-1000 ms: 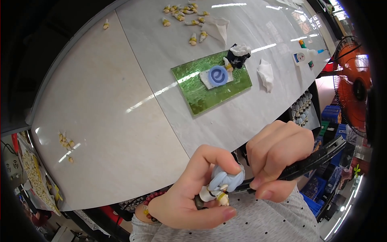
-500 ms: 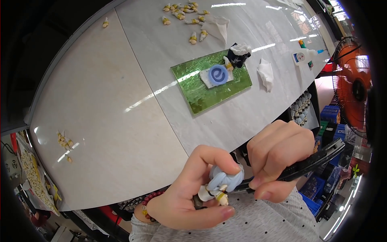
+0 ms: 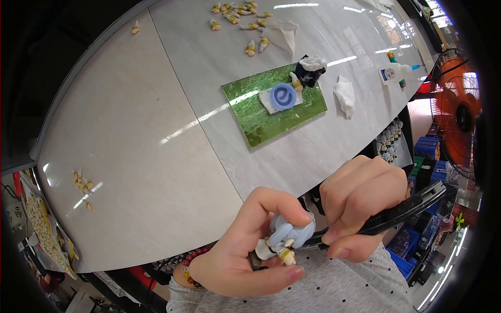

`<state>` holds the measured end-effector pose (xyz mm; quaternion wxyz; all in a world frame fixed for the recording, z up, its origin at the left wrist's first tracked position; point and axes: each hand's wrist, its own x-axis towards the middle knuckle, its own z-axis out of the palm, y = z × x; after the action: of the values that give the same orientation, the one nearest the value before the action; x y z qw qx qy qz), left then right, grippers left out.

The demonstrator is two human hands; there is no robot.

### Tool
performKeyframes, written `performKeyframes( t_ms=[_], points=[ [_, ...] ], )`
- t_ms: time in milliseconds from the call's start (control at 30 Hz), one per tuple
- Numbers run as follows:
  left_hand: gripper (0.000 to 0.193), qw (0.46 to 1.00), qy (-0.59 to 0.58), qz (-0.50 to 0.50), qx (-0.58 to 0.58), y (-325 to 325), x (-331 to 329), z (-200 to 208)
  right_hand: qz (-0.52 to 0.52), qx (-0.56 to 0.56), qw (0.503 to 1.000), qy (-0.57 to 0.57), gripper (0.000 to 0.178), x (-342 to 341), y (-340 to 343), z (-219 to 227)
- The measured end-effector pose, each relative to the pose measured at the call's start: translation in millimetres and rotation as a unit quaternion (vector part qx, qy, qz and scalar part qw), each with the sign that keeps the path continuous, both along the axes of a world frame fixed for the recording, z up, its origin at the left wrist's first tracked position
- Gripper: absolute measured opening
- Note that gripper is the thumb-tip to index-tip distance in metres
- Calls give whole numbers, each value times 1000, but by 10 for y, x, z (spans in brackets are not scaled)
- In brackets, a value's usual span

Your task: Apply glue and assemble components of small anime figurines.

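My left hand (image 3: 229, 263) is closed around a small figurine (image 3: 288, 233) with pale blue hair, a white body and a yellow band at one cuff. Its thumb and index finger grip the figurine from below and above. A long black slotted tool (image 3: 404, 213), like a utility knife, lies in my right hand (image 3: 362, 201), pinched between thumb and fingers. The tool's thin end reaches the right side of the blue hair; the exact contact is hidden. Both hands are held over my lap, just off the table's near edge.
On the table lies a green slab (image 3: 261, 130) bearing a blue round mould (image 3: 283, 107) and a dark pot (image 3: 309, 77) stuffed with white. Several small arm pieces (image 3: 232, 19) lie at the back, others (image 3: 82, 182) at left. A glue bottle (image 3: 389, 74) and orange fan (image 3: 459, 115) are right.
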<state>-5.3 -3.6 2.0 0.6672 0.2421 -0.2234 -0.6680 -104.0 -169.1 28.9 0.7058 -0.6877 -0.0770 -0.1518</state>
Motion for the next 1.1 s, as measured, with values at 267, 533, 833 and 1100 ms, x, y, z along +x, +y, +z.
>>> performKeyframes(
  t_ms=[267,533,833,1100],
  points=[
    [50,1000,-14,7,-4,-15,-4,-8,-11,-9,999,47,19,-41,6,63],
    [59,998,-17,20,59,5,4,30,7,-6,999,44,19,-13,-9,21],
    [59,998,-32,53,11,-58,-43,32,-99,29,993,-58,14,-176,71,-25],
    [51,999,-40,14,-27,-27,-7,-8,-133,2,990,-50,16,-128,140,-31]
  ],
)
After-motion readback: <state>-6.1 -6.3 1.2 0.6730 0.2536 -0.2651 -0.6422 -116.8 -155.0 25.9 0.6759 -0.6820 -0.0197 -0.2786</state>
